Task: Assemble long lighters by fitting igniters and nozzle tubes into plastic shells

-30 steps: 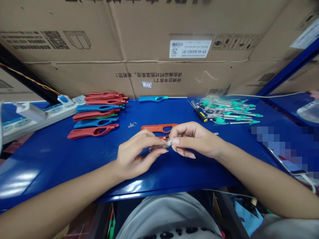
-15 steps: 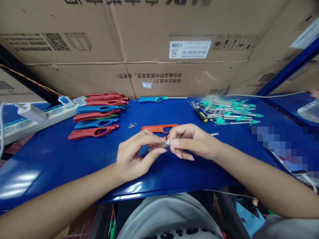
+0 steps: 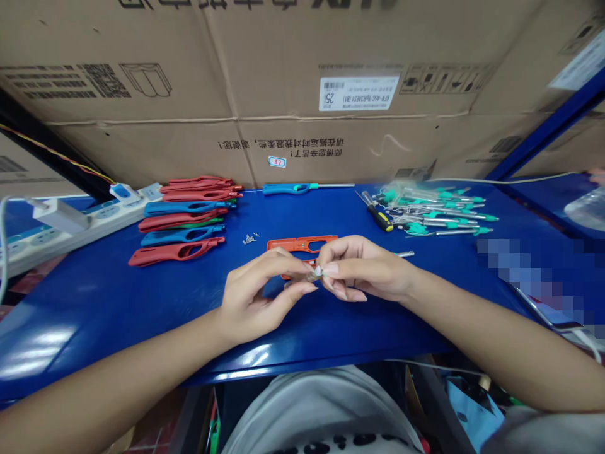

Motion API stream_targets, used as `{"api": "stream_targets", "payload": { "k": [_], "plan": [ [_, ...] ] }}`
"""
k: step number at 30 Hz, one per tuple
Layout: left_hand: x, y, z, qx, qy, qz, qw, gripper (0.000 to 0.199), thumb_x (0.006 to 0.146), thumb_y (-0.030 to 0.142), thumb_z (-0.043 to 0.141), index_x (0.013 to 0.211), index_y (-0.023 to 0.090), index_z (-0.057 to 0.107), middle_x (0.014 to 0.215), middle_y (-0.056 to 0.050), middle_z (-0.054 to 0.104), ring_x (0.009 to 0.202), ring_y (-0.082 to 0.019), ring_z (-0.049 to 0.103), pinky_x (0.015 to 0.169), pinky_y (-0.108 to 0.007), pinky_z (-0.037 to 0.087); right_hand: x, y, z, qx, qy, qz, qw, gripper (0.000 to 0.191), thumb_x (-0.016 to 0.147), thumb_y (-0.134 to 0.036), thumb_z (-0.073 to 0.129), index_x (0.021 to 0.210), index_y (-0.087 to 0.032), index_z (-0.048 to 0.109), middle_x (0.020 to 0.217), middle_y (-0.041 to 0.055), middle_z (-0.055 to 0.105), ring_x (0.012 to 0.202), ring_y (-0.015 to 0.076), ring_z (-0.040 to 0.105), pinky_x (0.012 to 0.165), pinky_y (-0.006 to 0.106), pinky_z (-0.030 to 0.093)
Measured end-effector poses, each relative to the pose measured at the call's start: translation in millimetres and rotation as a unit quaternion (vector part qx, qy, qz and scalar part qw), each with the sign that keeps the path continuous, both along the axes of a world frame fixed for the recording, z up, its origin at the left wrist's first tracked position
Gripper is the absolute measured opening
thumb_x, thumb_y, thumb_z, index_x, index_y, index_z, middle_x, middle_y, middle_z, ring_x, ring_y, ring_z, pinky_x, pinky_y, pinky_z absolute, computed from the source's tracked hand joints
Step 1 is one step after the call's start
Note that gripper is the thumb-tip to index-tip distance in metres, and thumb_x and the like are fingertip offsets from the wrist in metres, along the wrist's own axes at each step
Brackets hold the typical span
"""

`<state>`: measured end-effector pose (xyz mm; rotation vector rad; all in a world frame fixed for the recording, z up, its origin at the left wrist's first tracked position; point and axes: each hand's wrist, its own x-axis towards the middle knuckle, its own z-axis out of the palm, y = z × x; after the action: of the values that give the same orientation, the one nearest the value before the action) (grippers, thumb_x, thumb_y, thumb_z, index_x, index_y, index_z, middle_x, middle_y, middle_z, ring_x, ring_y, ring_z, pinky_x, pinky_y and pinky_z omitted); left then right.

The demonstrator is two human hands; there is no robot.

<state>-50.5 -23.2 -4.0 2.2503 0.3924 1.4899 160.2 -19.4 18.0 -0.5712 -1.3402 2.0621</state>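
Observation:
My left hand (image 3: 259, 291) and my right hand (image 3: 363, 268) meet over the middle of the blue table (image 3: 331, 334). Between their fingertips is a small part (image 3: 317, 272), whitish and partly see-through. Both hands are closed in a pinch on it, and the fingers cover much of its shape. Just behind the hands lies an orange lighter shell half (image 3: 289, 244). A second orange piece (image 3: 285, 276) shows partly beneath the fingers. A metal tube end (image 3: 405, 254) sticks out behind my right hand.
Red, blue and green shells (image 3: 177, 251) lie at the left beside a power strip (image 3: 106, 213). Small screws (image 3: 250, 238) and a blue lighter (image 3: 286, 188) are farther back. A screwdriver (image 3: 379, 217) and several teal-and-metal parts (image 3: 444, 221) lie at the right. Cardboard (image 3: 189, 145) stands behind.
My hands keep their pinch on the small part and have barely shifted. The rest of the view looks almost the same.

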Motion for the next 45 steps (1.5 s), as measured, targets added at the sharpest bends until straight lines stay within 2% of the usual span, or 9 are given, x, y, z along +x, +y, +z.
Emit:
{"api": "stream_targets", "payload": {
  "k": [10, 14, 17, 20, 25, 32, 38, 41, 45],
  "plan": [
    [-0.6, -3.3, -6.7, -0.073, -0.015, 0.021, 0.997, 0.025, 0.085, 0.014, 0.076, 0.108, 0.019, 0.067, 0.090, -0.004, 0.076, 0.078, -0.015, 0.072, 0.070, -0.025, 0.060, -0.8, 2.4, -6.9, -0.005, 0.028, 0.015, 0.999, 0.020, 0.089, -0.028, 0.068, 0.077, -0.012, 0.066, 0.060, -0.0015, 0.063, 0.040, 0.0037, 0.047, 0.038, 0.015, 0.033],
    [4.4, -4.0, 0.4, -0.210, -0.043, 0.003, 0.977, 0.022, 0.086, 0.013, 0.074, 0.105, 0.018, 0.066, 0.082, 0.000, 0.073, 0.066, -0.010, 0.070, 0.062, -0.018, 0.058, -1.3, 5.2, -5.8, -0.052, 0.027, -0.008, 0.998, 0.019, 0.086, -0.026, 0.071, 0.074, -0.012, 0.065, 0.059, -0.0027, 0.061, 0.039, 0.0032, 0.044, 0.038, 0.016, 0.031],
    [7.6, -2.0, 6.2, -0.311, -0.062, -0.027, 0.948, 0.015, 0.089, 0.015, 0.072, 0.102, 0.018, 0.065, 0.075, 0.003, 0.070, 0.060, -0.007, 0.068, 0.055, -0.014, 0.055, -1.8, 6.0, -4.3, -0.048, 0.012, -0.041, 0.998, 0.022, 0.087, -0.029, 0.071, 0.075, -0.012, 0.065, 0.061, -0.0028, 0.062, 0.038, 0.0027, 0.045, 0.039, 0.016, 0.032],
    [8.0, 0.6, 7.0, -0.364, -0.076, -0.067, 0.926, 0.014, 0.090, 0.017, 0.072, 0.102, 0.018, 0.065, 0.075, 0.004, 0.070, 0.061, -0.006, 0.068, 0.057, -0.012, 0.056, -2.6, 4.8, -3.1, -0.031, 0.002, -0.053, 0.998, 0.024, 0.088, -0.033, 0.069, 0.077, -0.012, 0.066, 0.064, -0.0018, 0.064, 0.039, 0.0031, 0.046, 0.039, 0.017, 0.032],
    [5.5, 3.8, -1.4, -0.415, -0.101, -0.128, 0.895, 0.014, 0.093, 0.019, 0.070, 0.106, 0.021, 0.066, 0.077, 0.004, 0.069, 0.064, -0.006, 0.068, 0.061, -0.013, 0.056, -2.9, 1.1, -1.4, 0.063, -0.032, -0.104, 0.992, 0.027, 0.091, -0.036, 0.064, 0.080, -0.012, 0.065, 0.067, -0.0002, 0.065, 0.041, 0.0033, 0.047, 0.041, 0.018, 0.031],
    [3.4, 5.3, -6.3, -0.436, -0.094, -0.179, 0.877, 0.015, 0.096, 0.022, 0.067, 0.110, 0.022, 0.066, 0.080, 0.002, 0.072, 0.068, -0.008, 0.069, 0.064, -0.016, 0.057, -2.8, -2.0, -0.4, 0.212, -0.057, -0.221, 0.950, 0.015, 0.088, -0.027, 0.068, 0.098, -0.017, 0.062, 0.083, -0.0032, 0.060, 0.048, 0.0029, 0.049, 0.042, 0.018, 0.039],
    [5.5, 6.3, -3.2, -0.436, -0.087, -0.178, 0.878, 0.017, 0.094, 0.021, 0.069, 0.110, 0.019, 0.069, 0.082, 0.000, 0.073, 0.071, -0.009, 0.070, 0.067, -0.017, 0.059, -2.0, -2.9, -1.2, 0.253, -0.056, -0.208, 0.943, 0.011, 0.092, -0.025, 0.066, 0.096, -0.018, 0.060, 0.085, -0.0024, 0.059, 0.055, 0.0033, 0.052, 0.046, 0.016, 0.042],
    [5.4, 7.0, -4.2, -0.434, -0.088, -0.171, 0.880, 0.015, 0.093, 0.021, 0.070, 0.108, 0.018, 0.071, 0.081, -0.001, 0.073, 0.070, -0.008, 0.069, 0.067, -0.017, 0.058, -0.5, -3.9, -3.2, 0.281, -0.055, -0.191, 0.939, 0.014, 0.094, -0.025, 0.065, 0.106, -0.020, 0.060, 0.090, -0.0005, 0.061, 0.063, 0.0062, 0.059, 0.048, 0.017, 0.044],
    [4.4, 8.0, -8.7, -0.453, -0.090, -0.189, 0.867, 0.016, 0.095, 0.027, 0.068, 0.108, 0.019, 0.072, 0.082, -0.002, 0.070, 0.072, -0.011, 0.067, 0.067, -0.021, 0.057, 1.0, -4.2, -6.4, 0.369, -0.083, -0.193, 0.905, 0.017, 0.095, -0.022, 0.062, 0.112, -0.021, 0.062, 0.095, 0.0023, 0.061, 0.073, 0.0110, 0.063, 0.057, 0.023, 0.050]
  ]
}}
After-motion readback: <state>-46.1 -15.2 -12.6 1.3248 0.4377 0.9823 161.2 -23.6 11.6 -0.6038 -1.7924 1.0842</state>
